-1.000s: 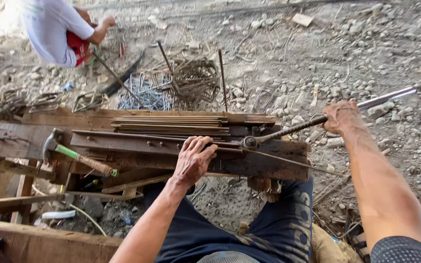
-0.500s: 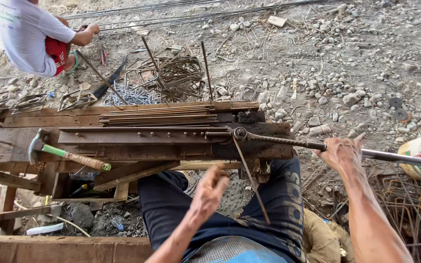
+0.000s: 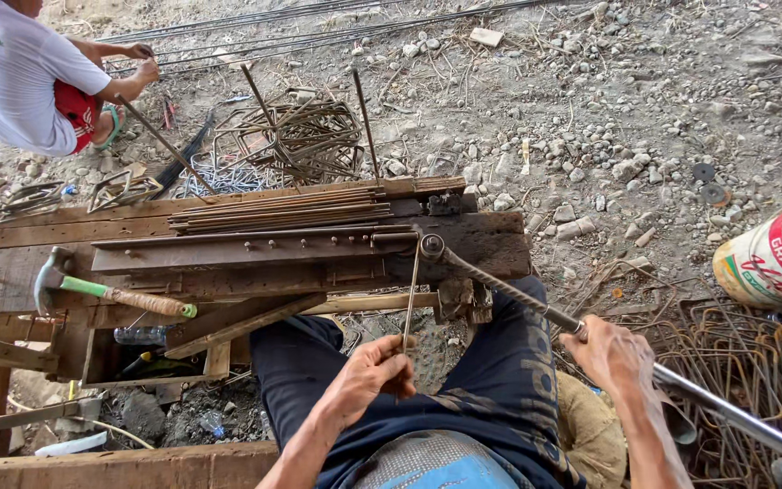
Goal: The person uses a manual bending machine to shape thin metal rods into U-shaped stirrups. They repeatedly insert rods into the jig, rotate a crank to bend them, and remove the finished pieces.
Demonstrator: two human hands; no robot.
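hands are both busy at the middle bottom of the frame. left hand [image 3: 371,373] has its fingers closed around the near end of a thin steel rod [image 3: 410,294]. the rod runs up to the metal jig [image 3: 255,249] on the wooden bench [image 3: 491,244]. right hand [image 3: 617,355] is wrapped around the long bending lever [image 3: 590,330], which reaches the lower right. the rod looks stiff and hard but light, so its free end is the best place to hold it. a hammer [image 3: 106,292] lies at the left. another person [image 3: 20,72] crouches at the upper left.
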